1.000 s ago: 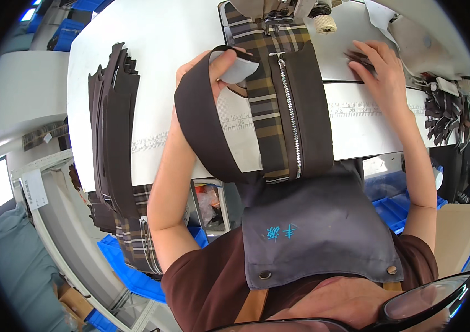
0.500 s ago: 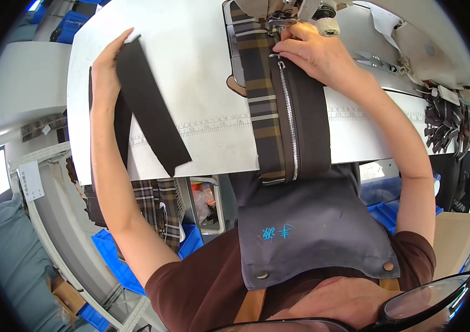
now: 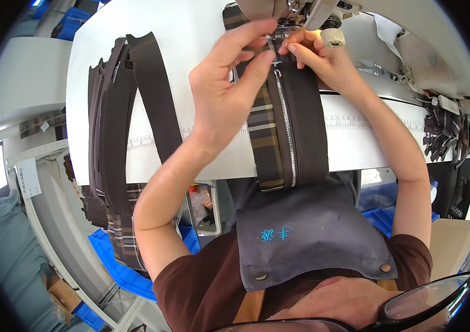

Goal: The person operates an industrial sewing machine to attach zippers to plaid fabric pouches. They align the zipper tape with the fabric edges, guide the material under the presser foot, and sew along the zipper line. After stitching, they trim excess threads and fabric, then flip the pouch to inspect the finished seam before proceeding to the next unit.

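A plaid and dark brown fabric panel (image 3: 308,127) with a silver zipper (image 3: 286,122) runs from under the sewing machine (image 3: 295,16) over the table's front edge. My left hand (image 3: 226,83) hovers at the zipper's upper end, thumb and forefinger apart with nothing visible between them. Just right of it, my right hand (image 3: 320,61) is closed near the presser foot; whatever its fingertips pinch is too small to make out. A dark brown fabric strip (image 3: 157,94) lies to the left, beside a stack of similar strips (image 3: 107,127).
A ruler scale (image 3: 341,122) is printed across the white table (image 3: 201,22). Scissors (image 3: 378,71) lie behind my right arm. Bundled dark pieces with zippers (image 3: 448,130) hang at the right. Blue bins (image 3: 124,271) stand below, and plaid fabric (image 3: 121,232) hangs at the left edge.
My left hand has let go of the dark strip, which now rests against the stack, and has moved right to the machine. The zippered panel has shifted slightly; my right hand stays near the foot.
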The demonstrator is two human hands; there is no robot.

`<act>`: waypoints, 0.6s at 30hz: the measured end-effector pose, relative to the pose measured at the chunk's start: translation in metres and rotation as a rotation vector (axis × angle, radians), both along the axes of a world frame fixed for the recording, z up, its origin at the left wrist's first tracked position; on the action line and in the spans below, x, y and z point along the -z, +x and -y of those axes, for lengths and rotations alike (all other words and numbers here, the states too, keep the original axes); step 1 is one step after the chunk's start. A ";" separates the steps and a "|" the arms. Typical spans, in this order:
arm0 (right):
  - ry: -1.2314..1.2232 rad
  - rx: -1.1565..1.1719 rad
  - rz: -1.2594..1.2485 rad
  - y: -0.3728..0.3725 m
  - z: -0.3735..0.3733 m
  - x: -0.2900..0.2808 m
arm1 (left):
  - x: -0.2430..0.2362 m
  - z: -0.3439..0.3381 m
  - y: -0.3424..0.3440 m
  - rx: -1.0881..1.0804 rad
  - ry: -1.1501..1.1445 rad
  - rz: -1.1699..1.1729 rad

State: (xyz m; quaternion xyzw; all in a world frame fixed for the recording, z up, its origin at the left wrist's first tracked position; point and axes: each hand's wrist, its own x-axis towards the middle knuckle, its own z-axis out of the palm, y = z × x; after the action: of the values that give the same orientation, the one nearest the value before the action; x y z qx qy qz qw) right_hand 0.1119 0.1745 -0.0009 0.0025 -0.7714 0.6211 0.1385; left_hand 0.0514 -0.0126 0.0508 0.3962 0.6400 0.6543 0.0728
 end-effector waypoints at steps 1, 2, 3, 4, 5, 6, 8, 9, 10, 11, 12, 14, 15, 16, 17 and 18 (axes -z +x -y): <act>0.040 0.035 -0.019 0.001 0.003 0.000 | -0.002 -0.006 0.004 -0.023 0.152 0.027; 0.076 0.062 -0.039 0.002 0.005 0.000 | -0.003 -0.009 0.006 0.011 0.171 0.067; 0.149 0.093 -0.075 0.000 0.004 0.005 | -0.004 -0.012 0.007 0.045 0.190 0.108; 0.178 0.111 -0.049 0.000 0.005 0.004 | -0.005 -0.014 0.008 0.080 0.210 0.150; 0.210 0.134 -0.021 0.001 0.007 0.002 | -0.006 -0.015 0.007 0.058 0.151 0.094; 0.242 0.156 0.007 0.002 0.009 0.000 | -0.009 -0.016 0.006 0.035 0.091 0.038; 0.282 0.180 0.026 0.004 0.012 -0.007 | -0.014 -0.017 0.006 -0.043 -0.023 -0.185; 0.303 0.194 0.038 0.005 0.012 -0.009 | -0.018 -0.016 0.006 -0.099 -0.076 -0.352; 0.314 0.200 0.035 0.005 0.011 -0.008 | -0.021 -0.016 0.005 -0.155 -0.129 -0.519; 0.324 0.203 0.028 0.005 0.011 -0.007 | -0.025 -0.016 0.003 -0.070 -0.050 -0.225; 0.334 0.206 0.021 0.004 0.010 -0.006 | -0.028 -0.016 0.001 0.016 0.029 0.069; 0.332 0.217 -0.011 0.003 0.009 0.000 | -0.030 -0.015 0.002 0.094 0.099 0.303; 0.331 0.220 -0.027 0.002 0.009 0.002 | -0.029 -0.015 0.005 0.086 0.091 0.243; 0.296 0.206 -0.029 0.001 0.009 0.002 | -0.027 -0.014 0.006 0.079 0.081 0.182; 0.260 0.191 -0.028 0.000 0.009 0.002 | -0.025 -0.008 0.002 -0.004 -0.178 -0.419; 0.227 0.174 -0.029 -0.001 0.009 0.002 | -0.010 -0.007 0.000 0.051 -0.200 -0.714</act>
State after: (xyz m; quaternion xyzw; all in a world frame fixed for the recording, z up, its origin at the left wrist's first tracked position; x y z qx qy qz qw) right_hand 0.1109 0.1650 -0.0030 -0.0397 -0.8318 0.5155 0.2020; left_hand 0.0513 -0.0054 0.0605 0.6062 0.6758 0.4070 -0.1006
